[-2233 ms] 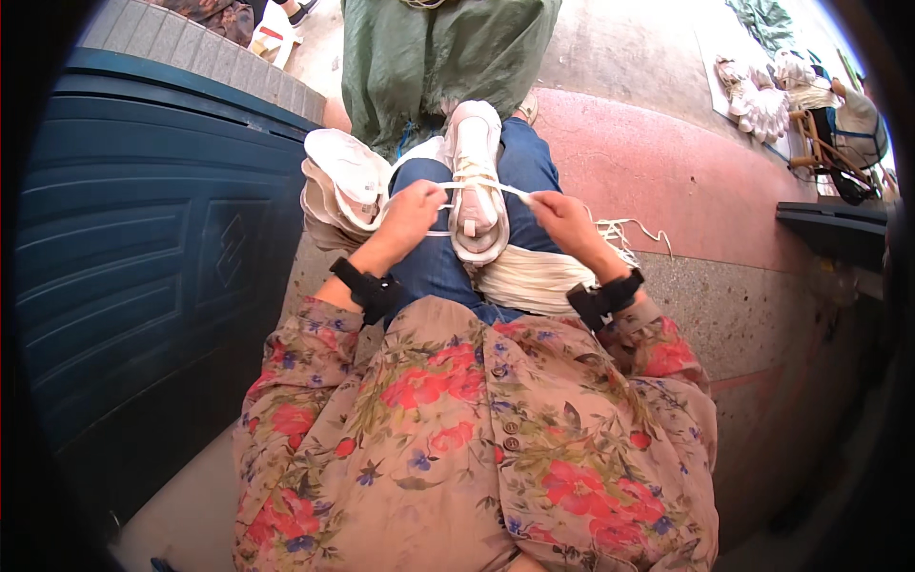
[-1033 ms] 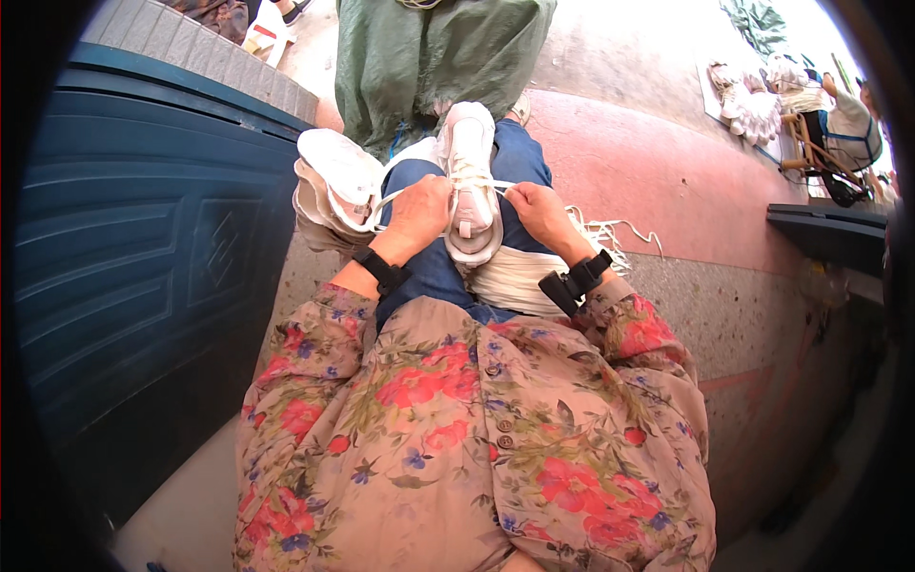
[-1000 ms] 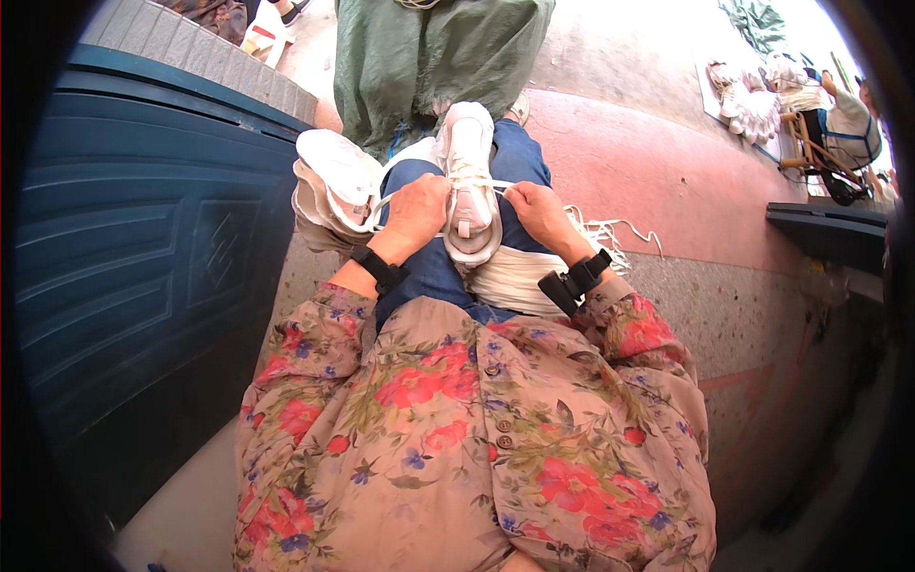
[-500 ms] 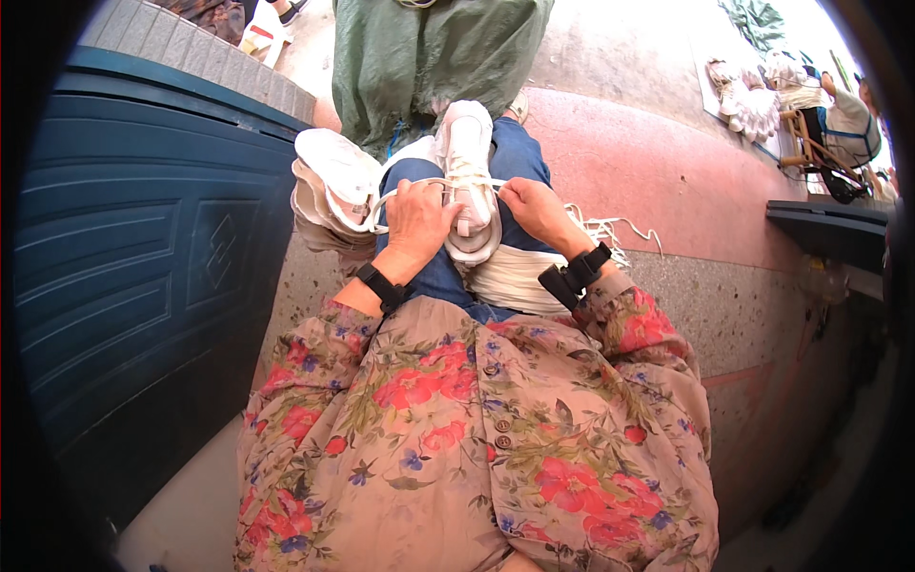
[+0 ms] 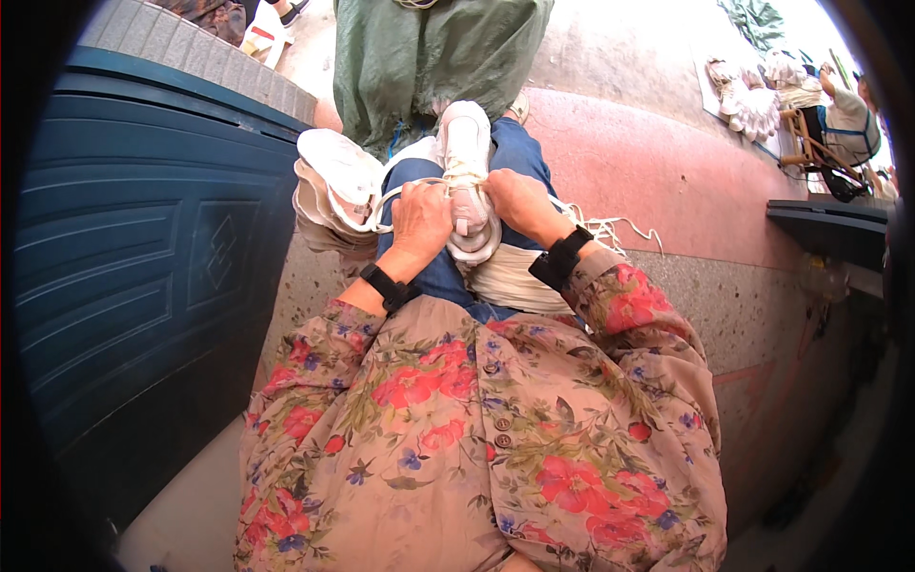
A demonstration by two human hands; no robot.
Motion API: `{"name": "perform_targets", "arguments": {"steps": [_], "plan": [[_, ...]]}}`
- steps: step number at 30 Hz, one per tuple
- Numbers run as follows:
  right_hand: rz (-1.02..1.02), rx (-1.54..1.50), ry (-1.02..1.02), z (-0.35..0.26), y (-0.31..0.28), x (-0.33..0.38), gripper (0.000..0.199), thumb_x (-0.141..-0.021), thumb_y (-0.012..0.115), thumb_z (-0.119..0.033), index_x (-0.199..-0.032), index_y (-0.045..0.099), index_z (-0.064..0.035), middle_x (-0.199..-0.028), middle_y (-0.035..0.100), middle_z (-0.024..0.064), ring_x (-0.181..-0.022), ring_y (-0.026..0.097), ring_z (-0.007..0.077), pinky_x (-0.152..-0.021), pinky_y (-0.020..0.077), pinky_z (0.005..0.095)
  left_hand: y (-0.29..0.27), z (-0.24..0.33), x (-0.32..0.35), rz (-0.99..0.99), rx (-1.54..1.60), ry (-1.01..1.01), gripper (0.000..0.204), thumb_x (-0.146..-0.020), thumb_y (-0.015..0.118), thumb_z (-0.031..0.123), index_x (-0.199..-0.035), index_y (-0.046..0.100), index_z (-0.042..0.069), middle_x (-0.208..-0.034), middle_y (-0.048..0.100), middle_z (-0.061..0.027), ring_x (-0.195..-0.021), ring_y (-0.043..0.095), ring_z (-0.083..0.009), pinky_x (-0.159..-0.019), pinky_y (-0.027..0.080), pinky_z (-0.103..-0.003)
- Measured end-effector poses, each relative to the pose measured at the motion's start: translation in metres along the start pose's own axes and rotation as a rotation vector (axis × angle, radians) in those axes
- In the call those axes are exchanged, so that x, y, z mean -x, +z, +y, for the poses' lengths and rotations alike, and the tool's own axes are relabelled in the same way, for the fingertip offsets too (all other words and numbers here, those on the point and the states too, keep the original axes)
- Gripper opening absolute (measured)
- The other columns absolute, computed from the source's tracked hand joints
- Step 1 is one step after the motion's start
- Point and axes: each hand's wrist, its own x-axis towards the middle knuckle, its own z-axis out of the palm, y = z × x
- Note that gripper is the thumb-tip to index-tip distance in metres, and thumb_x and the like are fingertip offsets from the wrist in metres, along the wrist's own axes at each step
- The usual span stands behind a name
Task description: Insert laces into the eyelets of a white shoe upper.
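A white shoe upper (image 5: 466, 143) lies lengthwise over my lap, between my knees, with its tongue (image 5: 463, 226) toward me. White lace (image 5: 467, 178) crosses its throat. My left hand (image 5: 422, 221) is closed at the shoe's left side, gripping the lace, which loops out to the left. At the right edge of the throat my right hand (image 5: 519, 202) is closed, with its fingertips pinched where the lace comes out; the lace end in it is mostly hidden. A stack of white shoe uppers (image 5: 335, 181) rests beside my left knee.
A bundle of white laces (image 5: 519, 278) lies by my right thigh, its loose ends (image 5: 610, 227) trailing rightward. Ahead is a green sack (image 5: 429, 67). A blue panelled door (image 5: 152, 229) stands at left. Far right, a person (image 5: 846, 114) sits near more white uppers (image 5: 748, 100).
My right hand has moved left, in against the shoe's throat, from a short distance off where it held the lace taut. My left hand has barely shifted.
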Motion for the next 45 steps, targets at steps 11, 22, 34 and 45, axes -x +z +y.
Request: {"name": "perform_targets", "arguments": {"steps": [11, 22, 34, 45], "plan": [[0.337, 0.253, 0.067, -0.008, 0.011, 0.031, 0.011, -0.074, 0.054, -0.018, -0.069, 0.057, -0.0088, -0.072, 0.052, 0.0066, -0.076, 0.049, 0.0241, -0.066, 0.0358, 0.0388, 0.007, 0.025, -0.081, -0.117, 0.331, 0.212, 0.024, -0.076, 0.051, 0.008, -0.100, 0.051, 0.002, -0.074, 0.059, -0.0149, -0.060, 0.056, -0.0279, -0.055, 0.045, -0.038], [0.388, 0.022, 0.041, -0.001, 0.017, 0.034, 0.016, -0.078, 0.051, -0.020, -0.084, 0.060, -0.0080, -0.079, 0.056, 0.0080, -0.081, 0.052, 0.0253, -0.070, 0.0372, 0.0389, 0.025, 0.053, -0.117, -0.985, 0.181, -0.109, 0.059, -0.068, 0.051, -0.006, -0.124, 0.032, -0.001, -0.071, 0.058, -0.0174, -0.043, 0.055, -0.0186, -0.035, 0.042, -0.031], [0.290, 0.254, -0.134, -0.008, 0.011, 0.025, 0.015, -0.068, 0.053, -0.007, -0.083, 0.053, -0.0061, -0.073, 0.056, 0.0070, -0.078, 0.054, 0.0215, -0.066, 0.0379, 0.0375, -0.002, 0.044, -0.112, -0.685, 0.582, -0.281, 0.044, -0.074, 0.048, -0.001, -0.117, 0.040, 0.004, -0.067, 0.052, -0.0068, -0.041, 0.049, -0.0121, -0.032, 0.037, -0.025], [0.366, 0.346, -0.405, -0.014, -0.015, 0.021, 0.010, -0.066, 0.052, -0.013, -0.075, 0.056, -0.0111, -0.074, 0.045, 0.0009, -0.077, 0.044, 0.0169, -0.066, 0.0315, 0.0323, -0.013, 0.028, -0.087, -0.628, 0.514, -0.046, 0.037, -0.071, 0.046, 0.000, -0.108, 0.049, 0.002, -0.081, 0.057, -0.0093, -0.048, 0.054, -0.0149, -0.039, 0.045, -0.027]]}}
